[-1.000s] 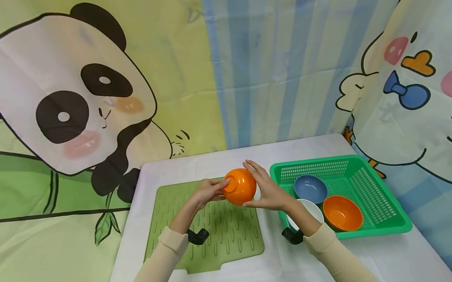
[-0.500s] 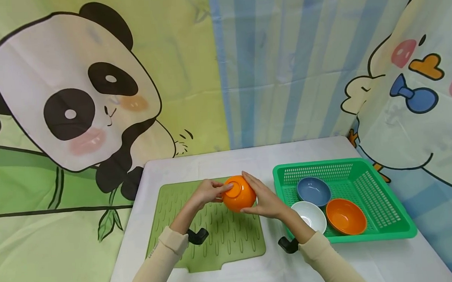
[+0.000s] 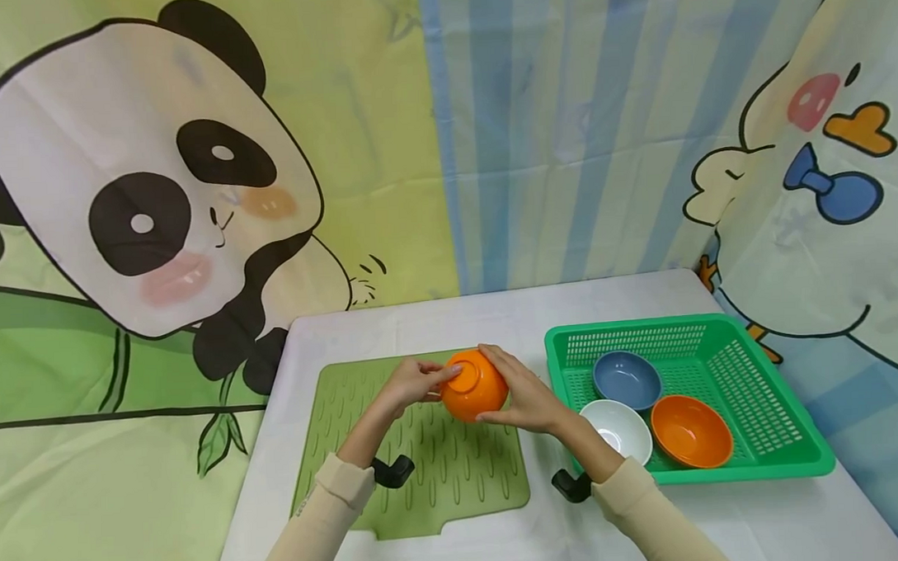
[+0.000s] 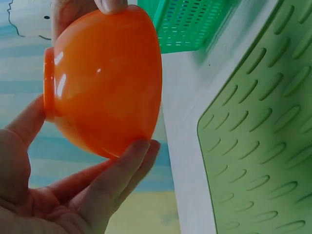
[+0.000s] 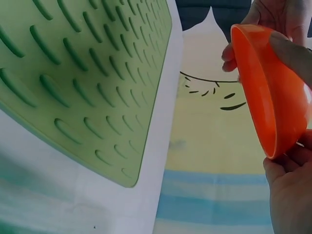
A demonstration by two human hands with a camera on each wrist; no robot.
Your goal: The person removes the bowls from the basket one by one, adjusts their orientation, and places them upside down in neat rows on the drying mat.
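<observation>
An orange bowl (image 3: 479, 388) is held up over the green drying mat (image 3: 456, 470), tilted on its side with its foot ring turned toward the left hand. My left hand (image 3: 414, 382) pinches it, thumb on the foot ring and fingers at the lower wall near the rim, as the left wrist view shows on the bowl (image 4: 105, 83). My right hand (image 3: 525, 393) grips the other side, fingers over the top and thumb below. In the right wrist view the bowl's (image 5: 273, 87) open side faces the mat (image 5: 97, 73).
On the right of the white table (image 3: 495, 316) stands a green basket (image 3: 765, 401). A blue bowl (image 3: 626, 379), a white bowl (image 3: 623, 431) and another orange bowl (image 3: 692, 430) sit in it. Printed curtains (image 3: 548, 145) hang behind the table.
Both hands have lowered the orange bowl slightly, and its foot ring has turned more into the head camera's view. The right hand's grip has closed in on the bowl.
</observation>
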